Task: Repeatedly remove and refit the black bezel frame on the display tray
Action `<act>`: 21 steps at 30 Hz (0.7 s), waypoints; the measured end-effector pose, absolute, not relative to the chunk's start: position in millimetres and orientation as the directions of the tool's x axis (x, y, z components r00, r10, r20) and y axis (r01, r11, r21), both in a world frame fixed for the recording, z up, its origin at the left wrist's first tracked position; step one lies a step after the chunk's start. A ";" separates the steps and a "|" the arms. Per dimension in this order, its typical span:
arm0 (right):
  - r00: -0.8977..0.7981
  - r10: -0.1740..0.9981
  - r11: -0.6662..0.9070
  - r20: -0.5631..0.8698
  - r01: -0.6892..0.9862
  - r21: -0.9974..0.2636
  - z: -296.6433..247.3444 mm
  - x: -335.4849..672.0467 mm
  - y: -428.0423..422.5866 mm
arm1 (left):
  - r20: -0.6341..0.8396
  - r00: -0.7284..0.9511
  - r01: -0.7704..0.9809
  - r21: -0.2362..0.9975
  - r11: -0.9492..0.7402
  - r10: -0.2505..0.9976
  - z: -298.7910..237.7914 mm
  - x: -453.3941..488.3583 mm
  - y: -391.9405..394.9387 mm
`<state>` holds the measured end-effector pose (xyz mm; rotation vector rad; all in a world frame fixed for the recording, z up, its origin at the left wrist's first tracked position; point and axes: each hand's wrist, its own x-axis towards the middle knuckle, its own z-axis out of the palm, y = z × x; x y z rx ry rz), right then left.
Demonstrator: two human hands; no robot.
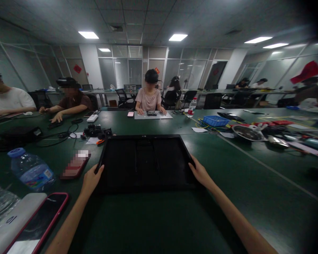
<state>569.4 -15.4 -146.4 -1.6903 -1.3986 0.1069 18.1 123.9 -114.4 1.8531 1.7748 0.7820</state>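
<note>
In front of me is a wide black monitor housing (pixel 145 162), with a raised rim and a small logo at the middle of its top edge. Dark vertical lines run across its inner face. My left hand (pixel 92 178) is closed on the left edge, its thumb over the rim. On the opposite edge, my right hand (pixel 200 171) grips in the same way. The fingers beneath the housing are hidden on both sides. Left of my left hand lies a phone (pixel 75 165), its screen blurred out.
At the left are a water bottle (pixel 33 171), a red-edged phone (pixel 39 222) and a white power bank (pixel 18 218). Several people sit around the green table (pixel 153 225). A blue basket (pixel 216 121), a metal pan (pixel 247 132) and cables are at the right.
</note>
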 end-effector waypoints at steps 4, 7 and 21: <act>0.332 0.829 0.064 0.449 0.742 -0.667 -147.9 572.3 -15.8 | 0.117 0.025 0.750 0.654 -0.096 0.993 -113.6 18.4 121.2; 0.338 0.831 0.054 0.442 0.742 -0.669 -146.5 572.7 -16.5 | 0.133 0.032 0.761 0.639 -0.110 0.991 -114.2 18.5 119.6; 0.359 0.829 0.042 0.428 0.723 -0.689 -144.5 573.7 -15.3 | 0.118 0.021 0.754 0.650 -0.094 0.993 -107.7 23.7 113.8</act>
